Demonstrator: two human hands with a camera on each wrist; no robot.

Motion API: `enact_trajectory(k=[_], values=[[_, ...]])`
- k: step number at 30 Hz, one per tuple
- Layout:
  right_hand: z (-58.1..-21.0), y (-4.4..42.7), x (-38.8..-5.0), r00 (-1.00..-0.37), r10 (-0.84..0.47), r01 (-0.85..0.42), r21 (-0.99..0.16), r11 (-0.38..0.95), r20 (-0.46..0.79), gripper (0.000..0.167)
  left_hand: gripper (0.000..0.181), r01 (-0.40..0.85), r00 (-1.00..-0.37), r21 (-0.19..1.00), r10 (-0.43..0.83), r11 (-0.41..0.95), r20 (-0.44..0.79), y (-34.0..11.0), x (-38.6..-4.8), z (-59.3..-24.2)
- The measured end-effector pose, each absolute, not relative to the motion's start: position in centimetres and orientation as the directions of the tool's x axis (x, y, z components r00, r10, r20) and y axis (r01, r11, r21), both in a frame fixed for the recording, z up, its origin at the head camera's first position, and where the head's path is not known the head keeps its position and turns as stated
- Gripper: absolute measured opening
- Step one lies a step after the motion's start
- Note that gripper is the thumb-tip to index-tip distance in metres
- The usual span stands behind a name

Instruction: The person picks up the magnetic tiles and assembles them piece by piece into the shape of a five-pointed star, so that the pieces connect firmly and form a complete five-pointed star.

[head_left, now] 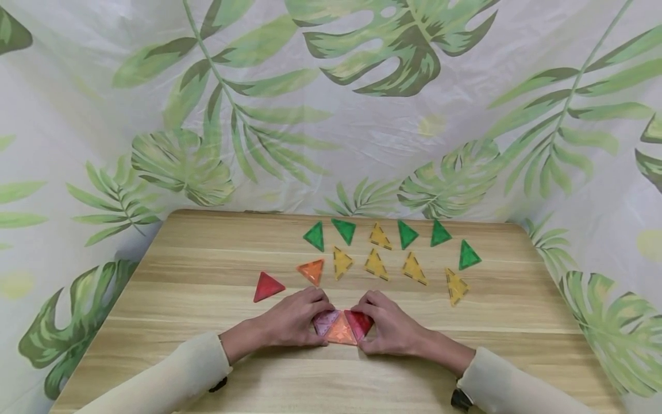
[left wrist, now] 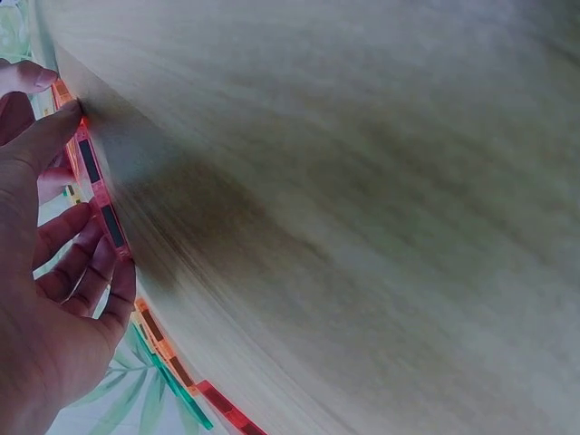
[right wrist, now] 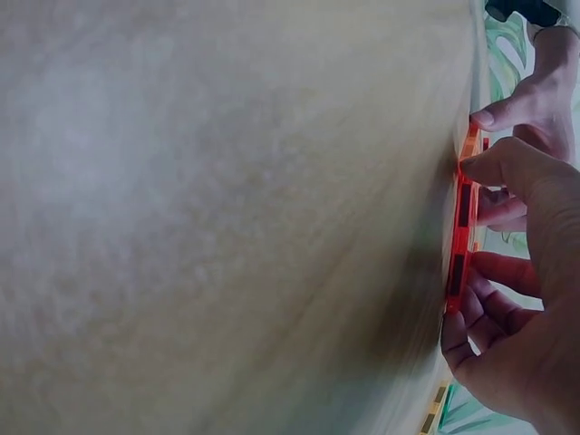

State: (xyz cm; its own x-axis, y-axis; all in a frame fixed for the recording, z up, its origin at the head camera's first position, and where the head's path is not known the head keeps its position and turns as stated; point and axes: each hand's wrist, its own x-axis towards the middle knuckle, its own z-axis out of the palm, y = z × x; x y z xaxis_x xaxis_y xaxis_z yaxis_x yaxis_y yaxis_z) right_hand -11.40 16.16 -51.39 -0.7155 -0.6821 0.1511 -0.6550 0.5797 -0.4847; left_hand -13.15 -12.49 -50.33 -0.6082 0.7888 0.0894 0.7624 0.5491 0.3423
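A: What sits between the person's hands?

B: A translucent orange plastic triangle [head_left: 341, 329], flat near the front of the wooden desk [head_left: 207, 276]. A translucent pale purple plastic triangle [head_left: 324, 322] lies edge to edge with it on the left, and a translucent red plastic triangle [head_left: 358, 323] on the right.

A: And the hands?

B: The left hand [head_left: 297, 319] grips the pale purple triangle, thumb at the near side and fingers at the far side. The right hand [head_left: 393, 328] holds the red triangle the same way.

A: What lies beyond them?

B: Past the left hand, a second red triangle [head_left: 268, 286] and a second orange triangle [head_left: 312, 271] lie apart. Three slim yellow plastic triangles [head_left: 376, 265] continue rightward, with another yellow triangle [head_left: 457, 286] farther right. Behind them, five green plastic triangles [head_left: 407, 234] and one more yellow triangle [head_left: 380, 236] spread along the far edge.

A: Anything around the desk?

B: Pale sleeves [head_left: 176, 368] cover the person's forearms, and a white hanging printed with green leaves [head_left: 362, 132] rises behind.
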Motion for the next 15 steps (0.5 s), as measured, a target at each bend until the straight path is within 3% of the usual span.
enact_trajectory(k=[15], values=[[-51.36,16.07,-11.2,-0.727,-0.664,-0.654,-0.472,0.592,0.174,0.062,0.063,0.76,-0.618,0.336,0.778,0.556,0.112,-12.75,-12.81,-50.35]])
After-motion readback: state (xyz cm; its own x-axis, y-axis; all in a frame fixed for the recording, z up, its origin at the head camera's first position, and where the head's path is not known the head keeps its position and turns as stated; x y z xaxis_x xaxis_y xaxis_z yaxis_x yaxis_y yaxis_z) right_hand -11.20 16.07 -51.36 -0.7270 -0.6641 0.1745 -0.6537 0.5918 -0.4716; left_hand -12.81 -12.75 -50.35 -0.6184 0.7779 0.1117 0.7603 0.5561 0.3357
